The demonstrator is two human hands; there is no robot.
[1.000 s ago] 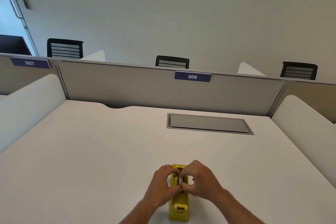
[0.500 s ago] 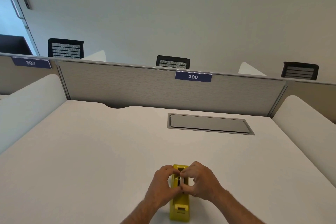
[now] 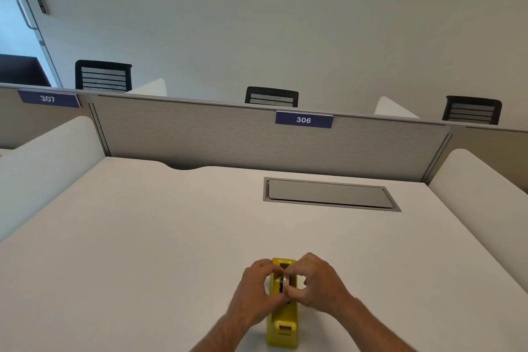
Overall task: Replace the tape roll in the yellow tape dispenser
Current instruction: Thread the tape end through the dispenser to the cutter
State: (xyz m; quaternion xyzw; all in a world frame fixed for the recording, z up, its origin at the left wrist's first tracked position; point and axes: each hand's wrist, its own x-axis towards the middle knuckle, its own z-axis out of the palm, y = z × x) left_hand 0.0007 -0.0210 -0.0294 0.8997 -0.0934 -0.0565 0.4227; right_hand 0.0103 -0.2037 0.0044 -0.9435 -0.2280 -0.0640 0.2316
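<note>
Yellow tape dispenser (image 3: 283,323) sits on the white surface (image 3: 143,237) near its front edge, long axis running front-to-back, cutter end toward the person. Left hand (image 3: 257,293) and right hand (image 3: 317,283) flank its middle, fingertips pinched on the tape roll (image 3: 283,283) in the slot. Roll mostly hidden; can't tell if it's seated.

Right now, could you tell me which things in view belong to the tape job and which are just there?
Belonging to the job:
yellow tape dispenser
tape roll, seated in the dispenser
left hand and right hand, both pinching at the roll

Just there:
grey cable hatch in the desk
number plate 306
black chairs
</note>
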